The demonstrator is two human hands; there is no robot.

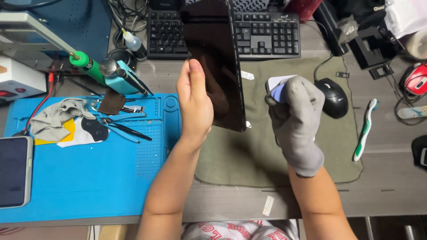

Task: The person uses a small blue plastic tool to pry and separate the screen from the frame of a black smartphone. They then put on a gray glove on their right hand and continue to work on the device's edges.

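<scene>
Head view: a dark glossy tablet is held up on edge over the olive cloth mat at the tabletop's centre, its far end up near the black keyboard at the far edge. The bare left hand is pressed flat along the tablet's left side, fingers straight, thumb side hidden, so support comes from the palm only. The gloved right hand is closed round a small blue-white object, prob. a cloth or pad; its exact kind can't be told. The two hands are kept apart, w/ the tablet's lower corner between them. Risk, as judged: w/ no full clamp on the tablet, a push from the right could tip or slide it onto the mat or against the keyboard; glass may be scratched by grit. The blue work mat, tweezers and phone lie at the left edge, a toothbrush and mouse toward the right.
</scene>
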